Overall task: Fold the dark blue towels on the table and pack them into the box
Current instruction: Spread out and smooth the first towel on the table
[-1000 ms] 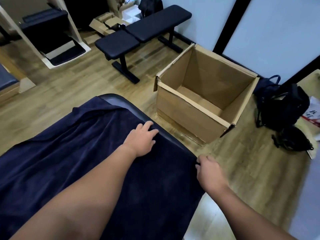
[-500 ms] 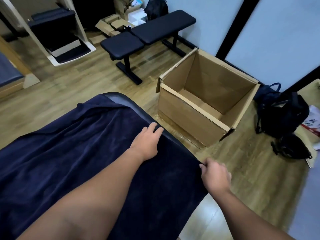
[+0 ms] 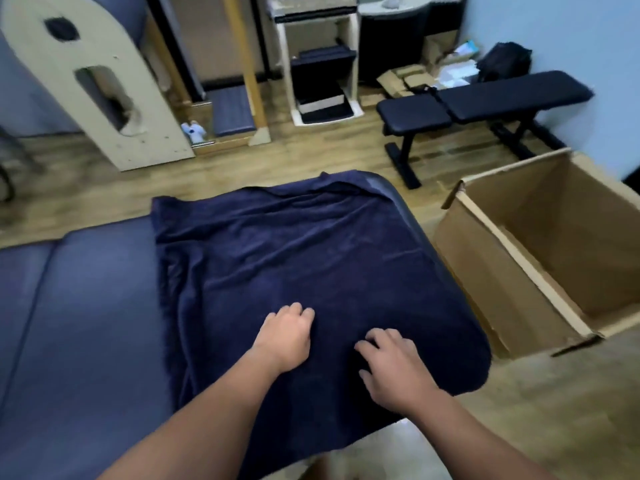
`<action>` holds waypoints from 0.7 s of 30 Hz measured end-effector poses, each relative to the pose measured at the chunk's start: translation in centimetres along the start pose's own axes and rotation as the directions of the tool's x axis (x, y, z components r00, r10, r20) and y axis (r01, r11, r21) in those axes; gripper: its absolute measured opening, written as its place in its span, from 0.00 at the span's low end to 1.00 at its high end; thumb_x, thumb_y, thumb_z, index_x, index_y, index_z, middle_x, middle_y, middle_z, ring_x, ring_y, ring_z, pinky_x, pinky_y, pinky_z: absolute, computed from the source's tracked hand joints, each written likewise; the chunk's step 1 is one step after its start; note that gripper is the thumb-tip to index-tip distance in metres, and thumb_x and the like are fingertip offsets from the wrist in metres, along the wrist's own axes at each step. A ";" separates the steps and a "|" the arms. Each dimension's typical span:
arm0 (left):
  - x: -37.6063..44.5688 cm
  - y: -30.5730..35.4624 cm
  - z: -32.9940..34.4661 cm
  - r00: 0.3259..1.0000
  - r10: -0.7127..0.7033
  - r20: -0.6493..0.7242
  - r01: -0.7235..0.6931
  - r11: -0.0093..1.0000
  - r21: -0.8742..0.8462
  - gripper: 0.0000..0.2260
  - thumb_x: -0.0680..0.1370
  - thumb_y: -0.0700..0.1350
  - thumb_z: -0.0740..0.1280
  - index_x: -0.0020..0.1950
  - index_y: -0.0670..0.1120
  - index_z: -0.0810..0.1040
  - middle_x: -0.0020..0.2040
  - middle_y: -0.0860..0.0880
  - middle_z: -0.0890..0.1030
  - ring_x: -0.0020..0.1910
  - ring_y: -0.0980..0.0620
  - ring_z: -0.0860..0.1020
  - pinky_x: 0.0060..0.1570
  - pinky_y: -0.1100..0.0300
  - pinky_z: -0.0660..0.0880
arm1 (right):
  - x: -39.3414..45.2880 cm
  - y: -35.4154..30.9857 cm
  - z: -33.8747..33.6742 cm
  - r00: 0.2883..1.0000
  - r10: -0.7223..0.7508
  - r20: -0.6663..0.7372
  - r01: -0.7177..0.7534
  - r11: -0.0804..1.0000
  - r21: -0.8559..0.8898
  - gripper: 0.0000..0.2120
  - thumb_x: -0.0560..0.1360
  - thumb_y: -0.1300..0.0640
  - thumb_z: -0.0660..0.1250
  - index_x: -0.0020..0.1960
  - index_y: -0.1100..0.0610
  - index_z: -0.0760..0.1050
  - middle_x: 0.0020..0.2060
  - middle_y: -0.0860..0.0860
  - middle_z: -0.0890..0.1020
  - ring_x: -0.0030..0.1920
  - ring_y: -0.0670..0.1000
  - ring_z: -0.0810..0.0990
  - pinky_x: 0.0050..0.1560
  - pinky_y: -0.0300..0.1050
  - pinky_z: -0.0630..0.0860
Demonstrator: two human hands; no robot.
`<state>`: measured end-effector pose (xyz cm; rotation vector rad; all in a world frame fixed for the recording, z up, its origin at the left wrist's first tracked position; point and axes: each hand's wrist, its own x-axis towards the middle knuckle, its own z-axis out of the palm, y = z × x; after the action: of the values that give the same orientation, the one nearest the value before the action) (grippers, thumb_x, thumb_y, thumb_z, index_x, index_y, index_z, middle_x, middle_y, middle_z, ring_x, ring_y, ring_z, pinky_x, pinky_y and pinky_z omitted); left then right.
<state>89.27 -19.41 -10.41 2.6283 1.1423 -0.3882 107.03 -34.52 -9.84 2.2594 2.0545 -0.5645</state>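
From my head camera, the dark blue towel [image 3: 311, 271] lies spread flat over the right end of the padded table [image 3: 79, 306], covering it from about 12 o'clock down to 6 o'clock and draping over the near and right edges. A few soft creases run across its far part, and its left edge falls in a rumpled line down the blue padding. At the far right corner a strip of the table's dark rim shows bare beside the cloth.

My left hand [image 3: 285, 336] rests palm down on the towel just below the middle of the view, at about 6 o'clock from the towel's centre. Its fingers [image 3: 298, 311] are bent slightly at the knuckles with the tips pressing into the cloth; I cannot see any fold gathered between them. My right hand [image 3: 393, 370] sits close beside it at about 4 o'clock from the left one, also palm down, the fingers spread and loosely curved, tips touching the towel without gripping it. The two hands are near each other but apart.

The cardboard box [image 3: 512, 306] stands open on the wooden floor at 3 o'clock, just beside the table's right edge, its flaps up and its inside bare as far as I can see.

At 1 o'clock a black padded bench [image 3: 485, 102] stands on the floor, well apart from the table. At 11 o'clock a pale wooden panel [image 3: 104, 98] with cut-outs leans upright.
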 end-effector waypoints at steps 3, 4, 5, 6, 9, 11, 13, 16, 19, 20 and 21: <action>-6.8 -2.5 2.2 0.985 -0.171 0.029 0.171 0.985 -0.012 0.06 0.80 0.45 0.59 0.57 0.48 0.69 0.56 0.48 0.75 0.56 0.45 0.75 0.51 0.51 0.69 | -1.2 -3.1 1.1 0.986 -0.156 0.062 0.158 0.987 -0.026 0.20 0.77 0.44 0.64 0.67 0.49 0.70 0.64 0.48 0.69 0.64 0.56 0.67 0.62 0.52 0.68; -9.1 -3.2 3.0 0.973 -0.228 0.037 0.229 0.973 -0.018 0.06 0.81 0.46 0.58 0.57 0.48 0.68 0.57 0.49 0.75 0.57 0.44 0.76 0.52 0.50 0.69 | -1.6 -3.9 1.5 0.979 -0.192 0.071 0.195 0.980 -0.035 0.20 0.77 0.44 0.64 0.66 0.49 0.70 0.63 0.48 0.69 0.64 0.55 0.67 0.62 0.52 0.67; -11.4 -3.8 4.1 0.956 -0.288 0.051 0.290 0.957 -0.022 0.06 0.81 0.47 0.57 0.56 0.49 0.68 0.57 0.49 0.75 0.58 0.44 0.76 0.53 0.50 0.69 | -2.1 -4.6 2.0 0.974 -0.215 0.075 0.218 0.975 -0.042 0.20 0.77 0.43 0.64 0.66 0.49 0.69 0.63 0.48 0.68 0.63 0.55 0.67 0.62 0.52 0.67; -13.7 -4.3 5.0 0.938 -0.343 0.046 0.344 0.939 -0.026 0.06 0.81 0.49 0.58 0.56 0.48 0.69 0.56 0.48 0.75 0.58 0.44 0.76 0.54 0.49 0.70 | -2.5 -5.1 2.5 0.970 -0.231 0.077 0.235 0.971 -0.046 0.22 0.76 0.42 0.64 0.67 0.48 0.68 0.63 0.47 0.68 0.63 0.55 0.67 0.62 0.52 0.66; -19.0 -4.9 7.3 0.903 -0.426 -0.061 0.423 0.905 -0.055 0.12 0.70 0.47 0.75 0.46 0.47 0.73 0.43 0.48 0.75 0.41 0.43 0.78 0.37 0.51 0.74 | -3.6 -6.6 3.6 0.959 -0.267 0.100 0.275 0.958 -0.080 0.29 0.70 0.41 0.70 0.68 0.46 0.67 0.65 0.50 0.67 0.64 0.56 0.68 0.63 0.56 0.67; -21.7 -5.3 9.1 0.851 -0.496 -0.171 0.489 0.868 -0.084 0.17 0.61 0.42 0.76 0.42 0.46 0.71 0.40 0.47 0.72 0.34 0.42 0.74 0.29 0.53 0.70 | -3.9 -7.7 4.6 0.958 -0.256 0.133 0.274 0.951 -0.145 0.35 0.64 0.40 0.76 0.67 0.46 0.69 0.68 0.53 0.69 0.65 0.59 0.70 0.63 0.62 0.70; -23.5 -5.5 10.4 0.785 -0.589 -0.191 0.564 0.807 -0.172 0.18 0.61 0.40 0.70 0.49 0.45 0.71 0.45 0.45 0.70 0.39 0.39 0.73 0.32 0.50 0.72 | -4.1 -8.8 5.1 0.962 -0.218 0.163 0.249 0.946 -0.206 0.39 0.63 0.42 0.78 0.70 0.46 0.67 0.73 0.56 0.67 0.70 0.62 0.66 0.65 0.69 0.68; -25.1 -5.9 11.0 0.681 -0.729 -0.074 0.690 0.672 -0.271 0.24 0.68 0.42 0.66 0.63 0.45 0.65 0.56 0.45 0.68 0.52 0.39 0.72 0.44 0.46 0.76 | -3.9 -10.4 5.8 0.973 -0.164 0.165 0.203 0.944 -0.262 0.42 0.73 0.45 0.71 0.79 0.45 0.51 0.79 0.57 0.51 0.77 0.65 0.52 0.71 0.72 0.57; -25.3 -6.6 10.9 0.681 -0.732 0.036 0.693 0.627 -0.357 0.15 0.77 0.48 0.66 0.59 0.47 0.66 0.58 0.47 0.69 0.58 0.42 0.74 0.53 0.47 0.74 | -3.5 -12.0 5.5 0.981 -0.089 0.172 0.133 0.957 -0.258 0.45 0.75 0.35 0.67 0.80 0.42 0.43 0.79 0.58 0.46 0.77 0.66 0.49 0.70 0.75 0.55; -25.0 -6.8 10.7 0.686 -0.726 0.035 0.664 0.607 -0.436 0.11 0.78 0.49 0.67 0.55 0.46 0.69 0.56 0.47 0.72 0.58 0.43 0.75 0.54 0.48 0.74 | -3.3 -12.6 5.4 0.982 -0.064 0.179 0.107 0.965 -0.238 0.45 0.74 0.33 0.66 0.80 0.41 0.42 0.79 0.58 0.46 0.76 0.67 0.49 0.69 0.75 0.56; -24.8 -7.0 10.5 0.684 -0.730 0.007 0.614 0.570 -0.546 0.09 0.78 0.47 0.69 0.51 0.46 0.71 0.52 0.48 0.74 0.54 0.44 0.76 0.53 0.50 0.74 | -3.1 -13.1 5.3 0.982 -0.039 0.183 0.078 0.974 -0.214 0.44 0.74 0.31 0.65 0.79 0.40 0.43 0.78 0.57 0.47 0.76 0.67 0.49 0.69 0.76 0.57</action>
<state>66.34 -34.92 -12.66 1.7000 2.0064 0.1019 92.93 -37.31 -11.06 1.9565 1.9927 -0.4936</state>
